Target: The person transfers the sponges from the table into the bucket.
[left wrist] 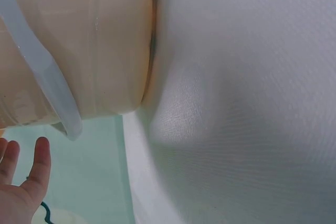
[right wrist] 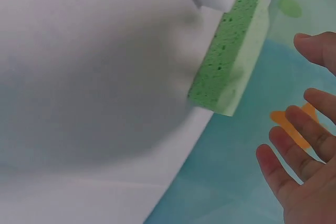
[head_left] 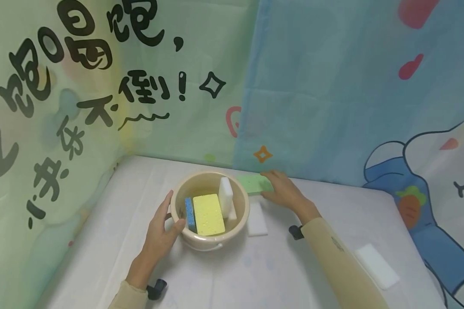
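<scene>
A beige bucket (head_left: 210, 246) stands on the white table and holds a yellow sponge (head_left: 209, 213), a blue sponge (head_left: 190, 212) and an upright white sponge (head_left: 225, 195). My left hand (head_left: 160, 229) lies against the bucket's left side with straight fingers and the thumb near the rim. In the left wrist view the bucket wall (left wrist: 79, 51) and its clear handle (left wrist: 47, 87) fill the upper left. A green sponge (head_left: 255, 183) lies behind the bucket by the backdrop. My right hand (head_left: 284, 191) is beside its right end. In the right wrist view the fingers (right wrist: 294, 150) are spread, apart from the green sponge (right wrist: 226, 61).
A flat white sponge (head_left: 257, 219) lies just right of the bucket, and another (head_left: 377, 266) sits near the table's right edge. Printed cloth backdrops (head_left: 332, 107) wall off the table at the back and left. The white tabletop (head_left: 255, 274) stretches toward me.
</scene>
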